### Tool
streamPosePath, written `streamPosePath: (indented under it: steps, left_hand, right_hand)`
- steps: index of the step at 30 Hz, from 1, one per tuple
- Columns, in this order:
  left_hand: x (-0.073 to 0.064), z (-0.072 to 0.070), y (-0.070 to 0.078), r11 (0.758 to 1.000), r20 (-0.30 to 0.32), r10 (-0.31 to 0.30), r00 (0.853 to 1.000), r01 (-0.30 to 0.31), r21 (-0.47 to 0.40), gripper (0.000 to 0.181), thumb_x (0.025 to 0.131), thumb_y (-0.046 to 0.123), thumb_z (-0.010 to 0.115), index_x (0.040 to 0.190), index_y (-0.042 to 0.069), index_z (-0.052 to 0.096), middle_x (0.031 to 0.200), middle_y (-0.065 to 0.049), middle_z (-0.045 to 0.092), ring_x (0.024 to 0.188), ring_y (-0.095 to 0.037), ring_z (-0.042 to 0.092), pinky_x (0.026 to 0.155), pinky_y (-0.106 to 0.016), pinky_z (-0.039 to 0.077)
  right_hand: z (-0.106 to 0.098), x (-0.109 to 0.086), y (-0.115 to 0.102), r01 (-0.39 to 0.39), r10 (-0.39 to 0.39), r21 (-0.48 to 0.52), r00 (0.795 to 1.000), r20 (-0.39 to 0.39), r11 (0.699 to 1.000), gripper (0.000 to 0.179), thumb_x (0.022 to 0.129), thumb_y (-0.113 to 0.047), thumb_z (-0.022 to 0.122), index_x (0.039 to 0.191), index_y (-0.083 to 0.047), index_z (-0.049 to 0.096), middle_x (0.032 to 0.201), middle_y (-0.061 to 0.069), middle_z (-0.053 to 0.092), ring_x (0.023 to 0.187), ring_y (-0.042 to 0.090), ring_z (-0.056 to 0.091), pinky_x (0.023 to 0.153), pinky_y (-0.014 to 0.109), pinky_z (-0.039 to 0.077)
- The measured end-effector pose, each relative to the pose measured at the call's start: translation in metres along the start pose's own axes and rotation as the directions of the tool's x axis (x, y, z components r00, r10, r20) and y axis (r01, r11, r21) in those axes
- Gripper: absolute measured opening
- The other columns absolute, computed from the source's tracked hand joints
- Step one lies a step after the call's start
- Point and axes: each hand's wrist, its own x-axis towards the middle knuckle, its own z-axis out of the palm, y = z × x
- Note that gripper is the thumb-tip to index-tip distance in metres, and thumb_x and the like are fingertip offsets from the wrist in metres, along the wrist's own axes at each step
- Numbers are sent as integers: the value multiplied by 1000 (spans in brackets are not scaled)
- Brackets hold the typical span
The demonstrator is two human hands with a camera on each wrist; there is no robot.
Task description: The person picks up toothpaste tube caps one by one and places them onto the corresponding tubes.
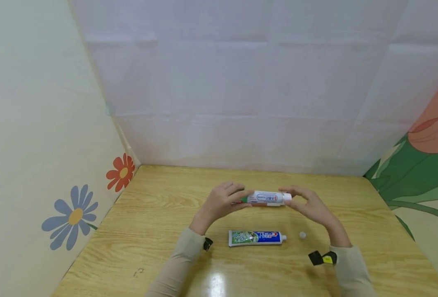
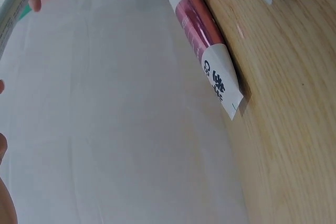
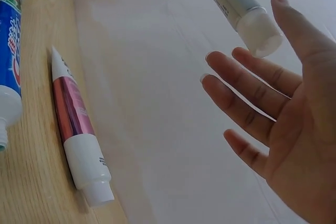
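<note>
My left hand (image 1: 224, 200) grips the bottom end of a white and green toothpaste tube (image 1: 265, 197), held level above the table. Its white cap (image 3: 260, 32) points right and is on the tube. Around that cap my right hand (image 3: 294, 108) stands with fingers spread and thumb apart, holding nothing. Below the raised tube, a capped white and pink tube (image 2: 199, 22) lies on the table, mostly hidden in the head view. Nearer me lies a blue and green toothpaste tube (image 1: 256, 238) with its nozzle bare. A small white cap (image 1: 302, 235) sits to the right of that nozzle.
The wooden table (image 1: 159, 222) meets a white sheet (image 1: 211, 82) at the back. Side panels with painted flowers (image 1: 75, 216) stand on the left and right. A black strap (image 1: 316, 258) hangs by my right wrist.
</note>
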Motion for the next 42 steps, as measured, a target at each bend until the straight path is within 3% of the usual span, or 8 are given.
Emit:
streamPosePath:
  steps: [6, 11, 16, 20, 25, 34, 42]
  left_hand:
    - [-1, -1, -1, 1000, -16, -7, 1000, 7, -20, 43, 76, 39, 73, 113, 17, 67, 95, 1, 63, 73, -7, 53, 63, -16, 44]
    - [1, -2, -2, 1000, -26, -9, 1000, 8, -21, 45, 73, 37, 76, 112, 17, 67, 95, 0, 64, 73, -8, 54, 62, -17, 45]
    - [1, -2, -2, 1000, -36, -3, 999, 2, -23, 46, 72, 36, 77, 112, 17, 67, 94, 0, 64, 72, -8, 53, 61, -17, 44]
    - [1, -2, -2, 1000, -33, -4, 999, 4, -24, 41, 77, 38, 73, 112, 17, 67, 94, 0, 63, 71, -7, 51, 61, -17, 43]
    - [1, -2, -3, 1000, -33, -4, 999, 3, -23, 38, 83, 41, 66, 112, 17, 67, 94, 0, 63, 71, -8, 51, 61, -17, 42]
    - [-1, -2, -2, 1000, -25, 3, 1000, -4, -10, 47, 69, 35, 79, 112, 17, 67, 93, 0, 63, 70, -8, 50, 60, -17, 41]
    - [-2, -3, 0, 1000, -16, 5, 1000, -5, -10, 43, 74, 36, 76, 112, 18, 67, 93, 1, 62, 70, -7, 49, 60, -18, 41]
  right_hand:
    - [-8, -3, -16, 48, -48, 39, 999, -16, 998, 53, 81, -8, 71, 130, -7, 50, 101, 4, 63, 95, 10, 57, 92, 58, 38]
    - [-15, -4, -31, 78, -77, 58, 997, -23, 995, 38, 81, -5, 70, 116, -6, 58, 101, 3, 64, 92, 6, 57, 93, 53, 38]
    - [-16, -4, -32, 60, -59, 59, 998, -16, 996, 30, 82, -6, 68, 111, -7, 61, 97, 2, 64, 92, 5, 57, 95, 60, 34]
    - [-16, -3, -29, 59, -58, 50, 998, -10, 997, 29, 83, -5, 67, 111, -6, 61, 95, 2, 64, 91, 6, 57, 93, 62, 33]
    - [-11, -2, -9, 59, -59, 39, 998, -4, 997, 27, 85, -6, 65, 112, -9, 62, 97, 1, 64, 91, 10, 57, 92, 62, 33]
    - [-8, -3, 4, 11, -11, 49, 1000, 3, 999, 18, 89, -19, 63, 105, -15, 65, 101, -1, 65, 97, 11, 56, 94, 62, 33]
    - [-7, -4, 1, 4, -4, 41, 1000, 12, 999, 12, 91, -18, 59, 99, -13, 67, 100, 1, 67, 101, 16, 57, 93, 64, 33]
